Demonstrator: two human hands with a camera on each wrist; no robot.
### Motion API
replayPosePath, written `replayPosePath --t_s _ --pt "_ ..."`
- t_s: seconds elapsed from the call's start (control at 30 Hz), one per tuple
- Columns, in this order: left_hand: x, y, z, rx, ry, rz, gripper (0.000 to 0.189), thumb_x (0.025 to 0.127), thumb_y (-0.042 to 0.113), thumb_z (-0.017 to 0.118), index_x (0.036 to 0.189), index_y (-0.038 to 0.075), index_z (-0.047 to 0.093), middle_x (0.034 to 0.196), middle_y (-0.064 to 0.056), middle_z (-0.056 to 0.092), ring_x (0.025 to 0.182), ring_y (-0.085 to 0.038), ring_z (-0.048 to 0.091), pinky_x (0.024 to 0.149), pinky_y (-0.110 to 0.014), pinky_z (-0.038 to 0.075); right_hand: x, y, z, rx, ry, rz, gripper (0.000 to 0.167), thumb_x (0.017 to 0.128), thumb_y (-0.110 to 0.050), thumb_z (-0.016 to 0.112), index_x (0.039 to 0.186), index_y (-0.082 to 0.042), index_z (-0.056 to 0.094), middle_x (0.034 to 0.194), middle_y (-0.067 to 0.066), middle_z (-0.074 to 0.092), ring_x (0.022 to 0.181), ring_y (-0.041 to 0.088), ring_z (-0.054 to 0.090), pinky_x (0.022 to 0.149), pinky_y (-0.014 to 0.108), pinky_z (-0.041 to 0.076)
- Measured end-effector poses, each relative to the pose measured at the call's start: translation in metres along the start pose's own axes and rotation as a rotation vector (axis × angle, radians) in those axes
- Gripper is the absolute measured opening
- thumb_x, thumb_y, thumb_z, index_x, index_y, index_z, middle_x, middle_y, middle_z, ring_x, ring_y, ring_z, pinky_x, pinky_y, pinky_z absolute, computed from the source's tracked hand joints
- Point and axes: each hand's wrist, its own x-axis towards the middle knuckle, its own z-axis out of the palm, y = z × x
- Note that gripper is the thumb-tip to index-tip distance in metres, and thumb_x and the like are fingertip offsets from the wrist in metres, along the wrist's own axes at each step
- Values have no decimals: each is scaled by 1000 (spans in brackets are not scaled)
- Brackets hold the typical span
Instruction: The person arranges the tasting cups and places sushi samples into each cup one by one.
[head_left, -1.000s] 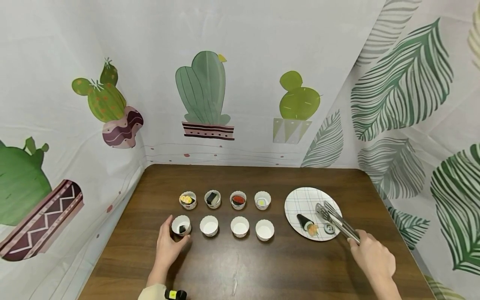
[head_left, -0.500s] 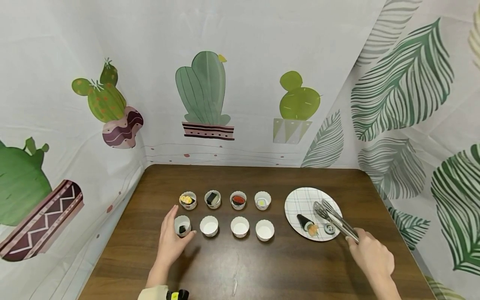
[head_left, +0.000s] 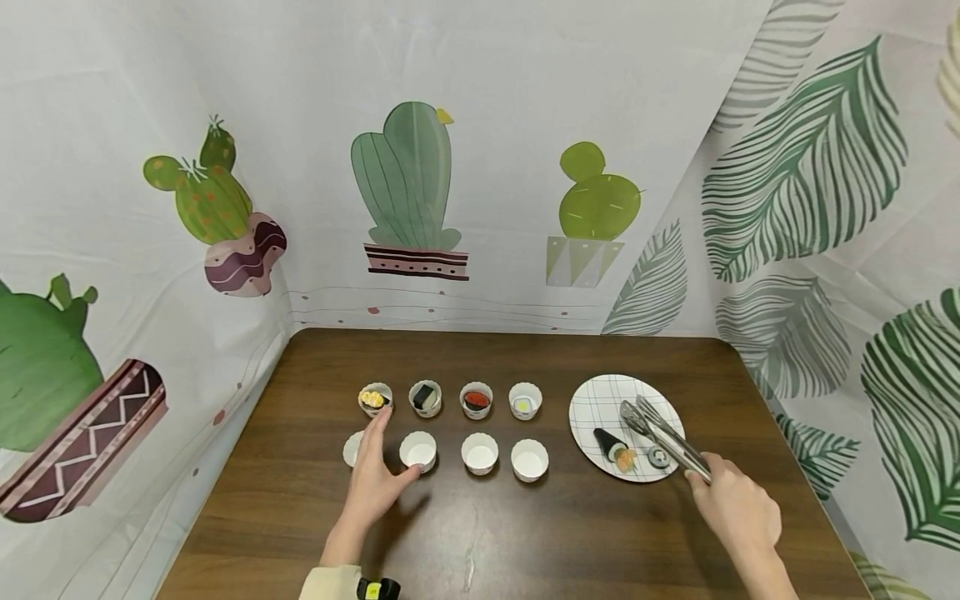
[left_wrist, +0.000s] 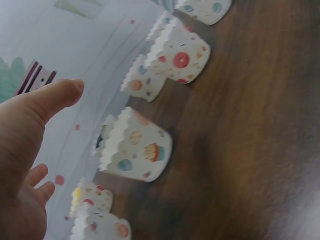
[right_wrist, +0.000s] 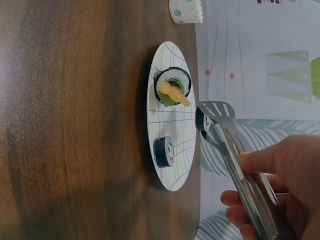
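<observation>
My left hand (head_left: 372, 485) hovers over the front row of paper cups, thumb and fingers spread, holding nothing. Its thumb is close to the second front cup (head_left: 417, 450); its fingers partly cover the leftmost front cup (head_left: 352, 450). In the left wrist view, the hand (left_wrist: 25, 135) is apart from the patterned cup (left_wrist: 137, 147). My right hand (head_left: 738, 508) grips metal tongs (head_left: 678, 450) above a white checked plate (head_left: 596, 404). On it lie a cone-shaped sushi hand roll (head_left: 609, 444) and a sushi roll slice (head_left: 659, 457). Another sushi roll (right_wrist: 201, 120) shows behind the tong tips; whether they pinch it I cannot tell.
In the back row, cups hold a yellow-topped sushi (head_left: 372, 398), a dark-wrapped piece (head_left: 424, 395), a red-topped piece (head_left: 476, 402) and something pale with yellow (head_left: 523, 405). Two more front cups (head_left: 480, 454) stand to the right. Patterned cloth surrounds the wooden table (head_left: 600, 542).
My left hand has moved right from around the leftmost front cup to beside the second one. The right hand and tongs have shifted slightly left over the plate.
</observation>
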Motion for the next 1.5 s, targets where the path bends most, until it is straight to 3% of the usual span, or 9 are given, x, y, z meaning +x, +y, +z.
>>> replayPosePath --t_s 0.17,0.33,0.43,0.73,1.2,1.5 --pt "-3 -1 12 -27 -24 -24 106 54 12 88 143 12 30 145 -13 35 131 -27 34 104 -9 14 0 -1 1 6 22 -19 30 77 -19 68 100 -1 62 85 23 64 57 47 54 44 53 36" --pt "-6 -5 22 -59 -45 -77 103 58 15 86 144 15 29 145 -13 34 133 -26 32 105 -34 25 1 -3 4 25 55 -57 30 76 -18 69 99 0 62 83 22 64 55 44 54 44 52 36" --pt "-7 -9 28 -68 -59 -116 101 59 15 85 144 15 29 145 -11 34 133 -25 32 103 -42 27 1 -4 6 36 72 -77 30 75 -16 69 98 1 62 82 21 64 54 42 54 45 52 37" --pt "-12 -15 38 -71 -62 -174 97 59 15 85 140 4 33 139 -16 39 126 -31 40 99 -48 35 -2 -5 10 33 55 -64 29 75 -16 69 99 -1 63 83 21 64 55 44 55 45 53 37" --pt "-18 -28 51 -106 -2 -242 88 61 11 83 136 4 39 134 -12 48 122 -28 46 97 -43 37 -4 -12 10 53 64 -74 29 74 -16 70 98 -1 64 84 21 65 59 45 56 47 54 39" --pt "-18 -29 54 -93 27 -255 79 61 10 83 131 5 45 127 -13 54 115 -31 52 93 -45 41 -3 -19 8 31 21 -39 30 76 -21 68 101 -5 64 89 19 65 61 44 57 45 53 38"
